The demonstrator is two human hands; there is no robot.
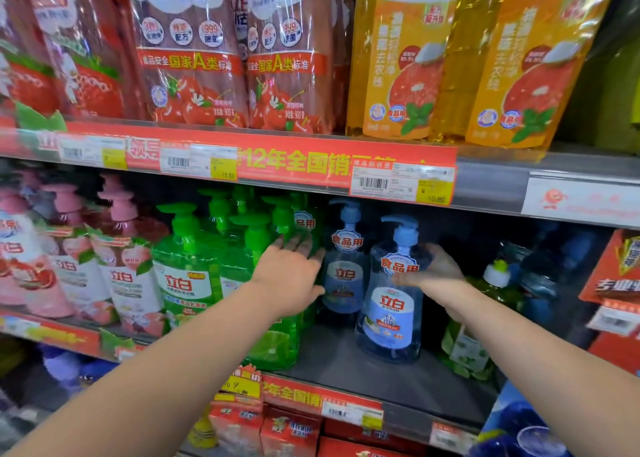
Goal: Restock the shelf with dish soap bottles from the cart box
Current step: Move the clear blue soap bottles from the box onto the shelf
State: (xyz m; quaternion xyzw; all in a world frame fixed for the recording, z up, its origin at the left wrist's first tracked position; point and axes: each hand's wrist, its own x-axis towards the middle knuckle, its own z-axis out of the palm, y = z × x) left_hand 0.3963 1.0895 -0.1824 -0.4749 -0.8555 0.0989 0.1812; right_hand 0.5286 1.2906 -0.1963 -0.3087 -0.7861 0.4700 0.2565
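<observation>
Two clear blue pump bottles of dish soap stand on the grey middle shelf (374, 384). The front blue bottle (389, 321) stands near the shelf's middle, and my right hand (433, 269) holds its shoulder from the right, thumb across the front and fingers behind. The rear blue bottle (346, 276) stands further back and to the left. My left hand (291, 273) reaches in with fingers spread, in the gap between the green bottles (194, 266) and the rear blue bottle, its thumb side close against that bottle.
Pink pump bottles (79, 262) fill the shelf's left end. A green-tinted bottle with a white cap (485, 314) and dark blue bottles (550, 269) stand to the right. Red and yellow refill pouches (408, 58) line the upper shelf. Red boxes (287, 432) sit below.
</observation>
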